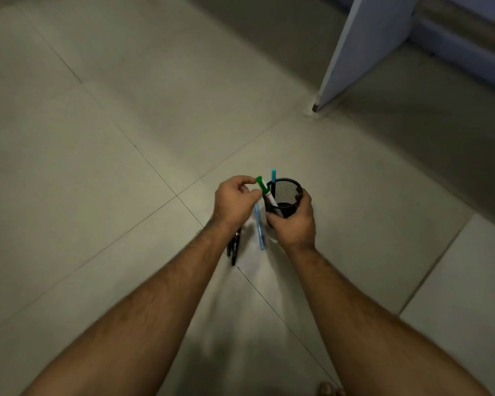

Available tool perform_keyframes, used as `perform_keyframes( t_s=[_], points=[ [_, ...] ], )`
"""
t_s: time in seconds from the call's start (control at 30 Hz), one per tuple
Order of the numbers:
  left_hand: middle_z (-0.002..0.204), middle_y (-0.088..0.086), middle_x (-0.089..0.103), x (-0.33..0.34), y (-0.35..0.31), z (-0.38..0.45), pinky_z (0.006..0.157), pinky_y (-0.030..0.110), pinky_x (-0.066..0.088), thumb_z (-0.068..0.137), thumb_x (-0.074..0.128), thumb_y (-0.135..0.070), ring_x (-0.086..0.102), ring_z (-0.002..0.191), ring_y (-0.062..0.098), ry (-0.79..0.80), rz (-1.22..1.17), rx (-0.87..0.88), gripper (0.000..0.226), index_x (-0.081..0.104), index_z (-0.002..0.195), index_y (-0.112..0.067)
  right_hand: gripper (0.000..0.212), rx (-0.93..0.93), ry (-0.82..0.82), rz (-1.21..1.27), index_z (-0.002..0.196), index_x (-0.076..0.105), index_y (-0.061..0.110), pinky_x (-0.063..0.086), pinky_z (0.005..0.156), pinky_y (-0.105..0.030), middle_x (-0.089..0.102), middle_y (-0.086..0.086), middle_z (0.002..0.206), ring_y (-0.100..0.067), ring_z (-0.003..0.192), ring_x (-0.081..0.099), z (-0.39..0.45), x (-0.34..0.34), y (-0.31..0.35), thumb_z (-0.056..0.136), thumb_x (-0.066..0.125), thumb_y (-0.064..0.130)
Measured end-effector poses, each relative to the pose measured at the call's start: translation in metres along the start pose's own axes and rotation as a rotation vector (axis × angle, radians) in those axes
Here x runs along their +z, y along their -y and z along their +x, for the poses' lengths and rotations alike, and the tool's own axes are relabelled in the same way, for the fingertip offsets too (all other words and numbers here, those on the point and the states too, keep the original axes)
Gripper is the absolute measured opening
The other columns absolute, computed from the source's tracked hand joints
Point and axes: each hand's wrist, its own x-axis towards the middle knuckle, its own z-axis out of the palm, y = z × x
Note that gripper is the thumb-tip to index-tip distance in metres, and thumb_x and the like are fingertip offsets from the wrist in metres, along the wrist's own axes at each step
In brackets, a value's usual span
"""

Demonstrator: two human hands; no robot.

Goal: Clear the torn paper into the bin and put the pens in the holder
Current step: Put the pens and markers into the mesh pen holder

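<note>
Two bare forearms and hands; toes at the lower edge.

Left hand (235, 202) and right hand (293, 222): no gloves, no rings, no watch or band at either wrist that can be seen. Both forearms bare to the frame edge, no sleeve or cuff in view; fine dark hair along both, thicker toward the wrists. Knuckles and the backs of the hands face the camera. Nails too small to tell. Well below the right hand, at the bottom edge, the tips of bare toes (330, 389) show, no shoe or sock on them; blurred, count unclear.
</note>
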Motion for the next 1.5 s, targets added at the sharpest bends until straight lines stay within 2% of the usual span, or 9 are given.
perform_keyframes(
  t_s=[0.1,0.2,0.4,0.7,0.83,0.97,1.07,1.23,1.5],
  points=[
    [0.068,-0.003,0.064,0.008,0.027,0.001,0.067,0.024,0.051,0.08,0.069,-0.019,0.059,0.06,0.013,-0.089,0.151,-0.064,0.013,0.071,0.093,-0.016,0.086,0.006,-0.003,0.019,0.141,0.04,0.021,0.047,0.096,-0.026,0.056,0.0,0.134,-0.019,0.12,0.057,0.0,-0.008,-0.011,0.067,0.084,0.021],
    [0.087,0.007,0.073,0.035,0.052,-0.006,0.073,0.03,0.056,0.084,0.068,-0.035,0.069,0.078,0.024,0.044,0.499,-0.113,0.026,0.072,0.093,-0.012,0.086,0.002,-0.002,0.021,0.142,0.04,0.021,0.045,0.095,-0.022,0.055,0.0,0.136,-0.018,0.122,0.056,-0.001,-0.016,-0.018,0.069,0.084,0.021],
    [0.11,0.013,0.069,0.063,0.051,0.003,0.075,0.035,0.056,0.091,0.064,-0.021,0.068,0.099,0.029,0.077,0.799,-0.207,0.024,0.065,0.111,-0.006,0.082,-0.043,-0.034,-0.022,0.136,0.045,0.024,0.052,0.099,-0.038,0.059,0.002,0.128,-0.018,0.117,0.058,0.004,-0.022,-0.031,0.063,0.083,0.029],
    [0.08,0.0,0.071,0.019,0.01,-0.003,0.065,0.025,0.045,0.077,0.069,-0.023,0.065,0.075,0.019,-0.238,0.181,-0.175,0.012,0.07,0.083,-0.012,0.09,0.065,-0.027,-0.037,0.14,0.042,0.019,0.049,0.101,-0.042,0.056,-0.005,0.132,-0.026,0.12,0.056,-0.001,-0.012,-0.018,0.061,0.082,0.03],
    [0.071,0.003,0.069,0.012,-0.011,-0.006,0.065,0.033,0.059,0.078,0.068,-0.01,0.069,0.067,0.022,-0.13,-0.129,-0.076,0.007,0.066,0.076,-0.016,0.091,0.084,0.0,-0.075,0.137,0.044,0.021,0.05,0.098,-0.043,0.058,-0.004,0.13,-0.027,0.118,0.057,0.0,-0.011,-0.01,0.055,0.078,0.034],
    [0.07,0.004,0.068,0.019,-0.022,-0.008,0.062,0.034,0.059,0.08,0.07,-0.008,0.067,0.067,0.022,-0.015,-0.091,-0.03,0.011,0.066,0.075,-0.018,0.089,0.064,0.002,-0.086,0.137,0.043,0.022,0.052,0.097,-0.043,0.057,-0.003,0.129,-0.025,0.116,0.057,0.0,-0.012,-0.008,0.056,0.079,0.032],
    [0.065,-0.005,0.058,0.022,-0.019,-0.009,0.058,0.029,0.05,0.076,0.075,-0.016,0.055,0.059,0.013,0.092,0.153,0.013,0.011,0.066,0.082,-0.022,0.088,0.052,0.004,-0.042,0.136,0.043,0.023,0.053,0.095,-0.042,0.058,-0.002,0.128,-0.023,0.114,0.059,0.003,-0.015,-0.008,0.056,0.079,0.031],
    [0.074,-0.002,0.057,0.007,0.003,-0.012,0.064,0.023,0.047,0.08,0.064,-0.006,0.054,0.064,0.012,-0.238,-0.122,-0.093,0.017,0.068,0.095,-0.014,0.087,0.075,0.015,0.058,0.137,0.042,0.023,0.052,0.099,-0.037,0.057,0.0,0.13,-0.02,0.115,0.06,0.002,-0.02,-0.012,0.059,0.082,0.021],
    [0.098,0.008,0.072,-0.002,0.077,-0.02,0.079,0.033,0.055,0.082,0.072,-0.036,0.067,0.092,0.028,-0.015,0.657,-0.252,0.025,0.069,0.092,-0.014,0.084,0.021,0.065,0.053,0.137,0.044,0.023,0.055,0.096,-0.038,0.058,0.001,0.126,-0.017,0.113,0.06,-0.013,-0.012,-0.019,0.063,0.084,0.019]
  ],
)
